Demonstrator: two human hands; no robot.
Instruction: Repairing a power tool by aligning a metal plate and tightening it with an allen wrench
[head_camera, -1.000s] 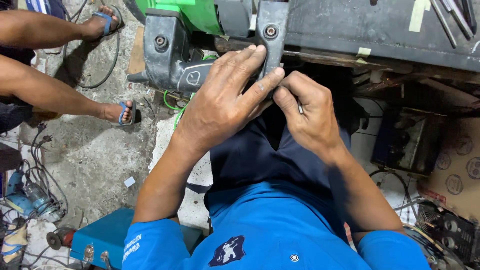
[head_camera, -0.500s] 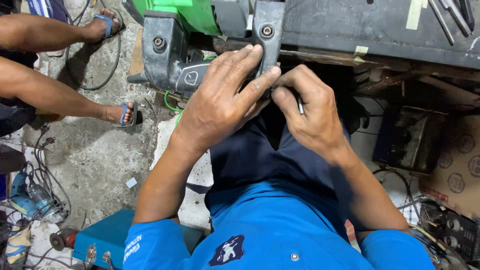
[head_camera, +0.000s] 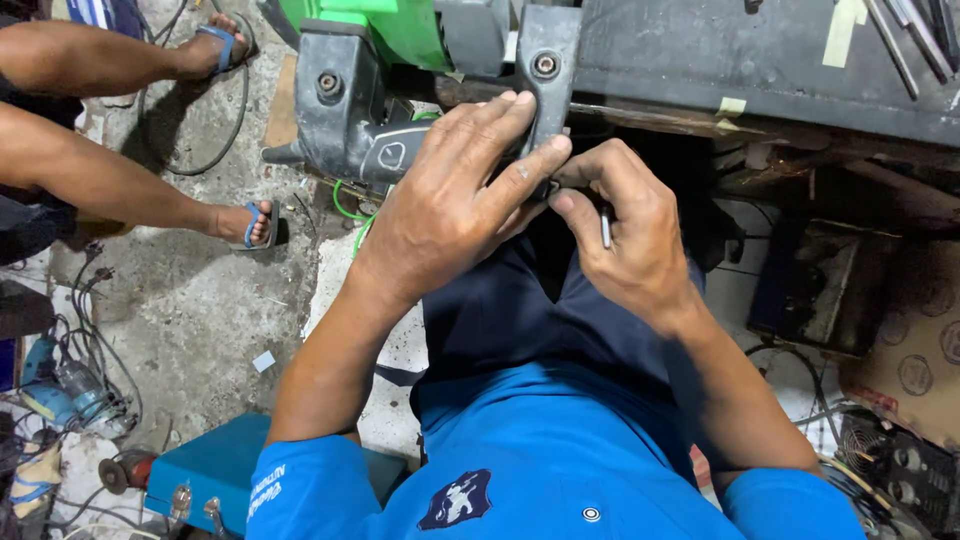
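While the left hand (head_camera: 450, 205) grips the grey tool casing (head_camera: 345, 110) at the workbench (head_camera: 760, 60) edge, fingers curled. Right hand (head_camera: 625, 235) pinches a thin metal pin (head_camera: 606, 228).

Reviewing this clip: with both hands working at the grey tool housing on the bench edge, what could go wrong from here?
The left hand covers the joint on the grey metal power-tool housing, so the right hand may work its thin metal tool half blind; a slip could jab the left fingers. The housing overhangs the dark workbench edge and might tip. Another person's sandalled foot is close below.

Both hands, left (head_camera: 450, 205) and right (head_camera: 625, 235), meet with fingertips curled together.
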